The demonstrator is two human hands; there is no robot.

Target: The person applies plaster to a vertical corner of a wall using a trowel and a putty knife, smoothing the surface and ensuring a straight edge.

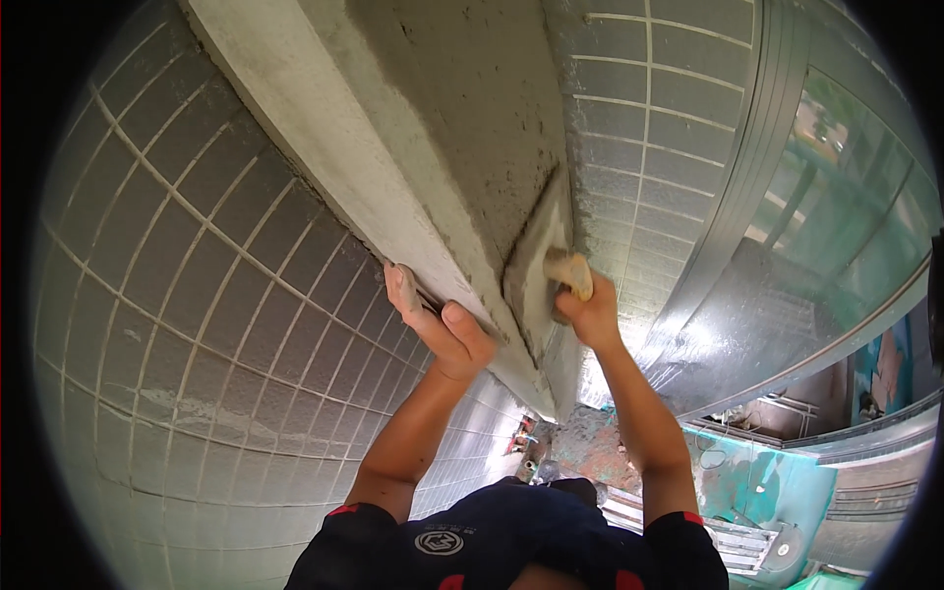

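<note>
A long pale ledge runs beside a darker, freshly coated grey surface. My left hand is at the ledge's left edge, fingers bent around a narrow grey piece that I cannot make out, thumb raised. On the right, my right hand grips the yellowish handle of a flat float, whose plate lies against the coated surface near the lower end of the ledge.
Grey tiled walls flank the ledge. At the right is a glass window with a metal frame. Far below are a debris-strewn floor, small items near the left wall, turquoise sheeting and metal rails, possibly a ladder.
</note>
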